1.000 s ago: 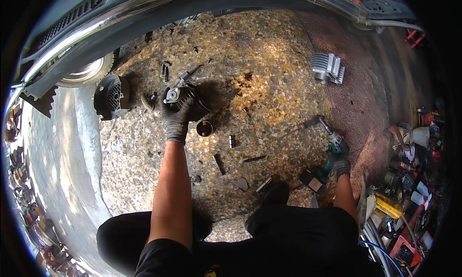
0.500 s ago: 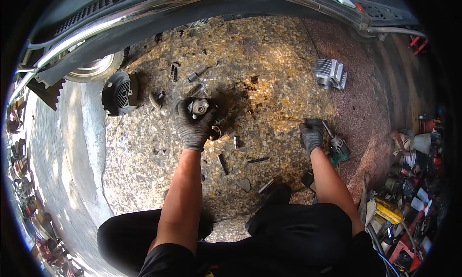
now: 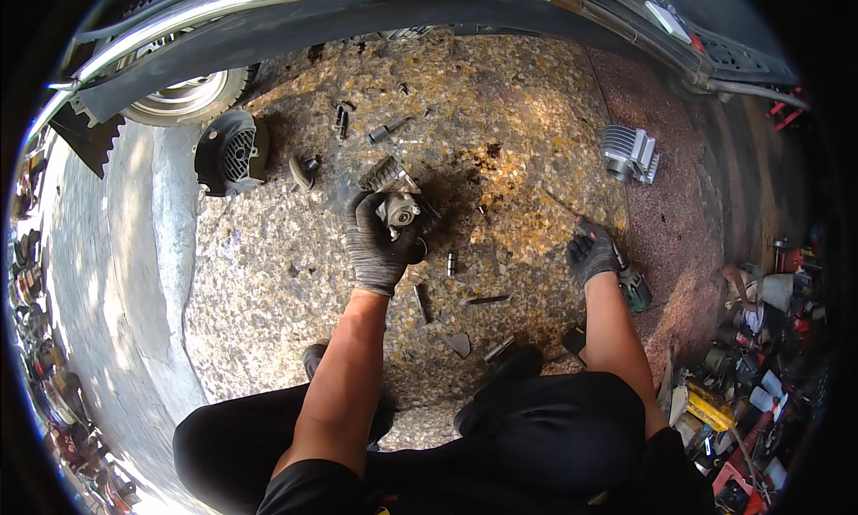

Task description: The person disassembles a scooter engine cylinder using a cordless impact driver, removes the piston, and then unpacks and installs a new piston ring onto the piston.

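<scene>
My left hand [image 3: 375, 257], in a dark grey glove, is closed around a grey metal machine part [image 3: 401, 215] with a round bore facing up. A ribbed dark block [image 3: 386, 172] sits at the far side of that part; whether the two are joined I cannot tell. Off to the right, my gloved right hand [image 3: 593, 254] is closed on a thin-shafted screwdriver [image 3: 561, 206], whose tip points up and left. Beside that hand lies a green power tool [image 3: 634, 291], partly hidden by it. A small metal cylinder [image 3: 451, 264] stands between my hands.
A finned metal cylinder [image 3: 629, 152] lies at the far right. At the left are a black vented cover [image 3: 234, 154] and a wheel [image 3: 189, 98]. Near my feet lie a dark rod [image 3: 489, 299] and a flat plate [image 3: 458, 343]. Cluttered tools and a yellow item [image 3: 710, 408] crowd the right edge.
My left hand has tilted the metal part, showing more of the ribbed block. The right hand has turned, and the screwdriver now slants up-left instead of lying nearly level. The whole view has shifted slightly.
</scene>
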The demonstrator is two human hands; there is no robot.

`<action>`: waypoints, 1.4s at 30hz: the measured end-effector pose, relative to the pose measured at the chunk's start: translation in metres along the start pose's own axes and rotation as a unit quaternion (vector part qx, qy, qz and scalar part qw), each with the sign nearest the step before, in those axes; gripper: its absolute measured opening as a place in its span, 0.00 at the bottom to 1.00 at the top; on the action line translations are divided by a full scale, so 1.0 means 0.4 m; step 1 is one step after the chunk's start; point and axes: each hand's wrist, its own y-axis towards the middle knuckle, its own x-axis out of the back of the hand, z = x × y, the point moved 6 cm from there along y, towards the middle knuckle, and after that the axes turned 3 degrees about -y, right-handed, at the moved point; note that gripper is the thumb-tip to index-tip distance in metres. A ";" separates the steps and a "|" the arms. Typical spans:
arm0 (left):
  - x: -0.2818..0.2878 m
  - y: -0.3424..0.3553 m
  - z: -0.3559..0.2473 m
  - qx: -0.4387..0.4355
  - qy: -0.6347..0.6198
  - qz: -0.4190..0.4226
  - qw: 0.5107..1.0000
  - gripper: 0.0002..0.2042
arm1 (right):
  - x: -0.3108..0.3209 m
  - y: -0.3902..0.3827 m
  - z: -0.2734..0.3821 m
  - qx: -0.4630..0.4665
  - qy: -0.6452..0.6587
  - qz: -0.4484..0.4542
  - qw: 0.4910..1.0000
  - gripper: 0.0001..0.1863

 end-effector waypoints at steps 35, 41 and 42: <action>-0.024 -0.026 0.038 0.073 0.006 -0.010 0.997 0.34 | -0.667 -0.783 -0.014 0.726 -0.457 0.355 0.371 0.13; -0.023 -0.020 0.052 0.078 -0.031 -0.002 0.996 0.35 | -0.603 -0.685 -0.124 0.589 -0.663 0.392 0.244 0.11; -0.022 -0.024 0.054 0.080 -0.016 0.003 0.997 0.35 | -0.600 -0.689 -0.095 0.593 -0.614 0.407 0.326 0.11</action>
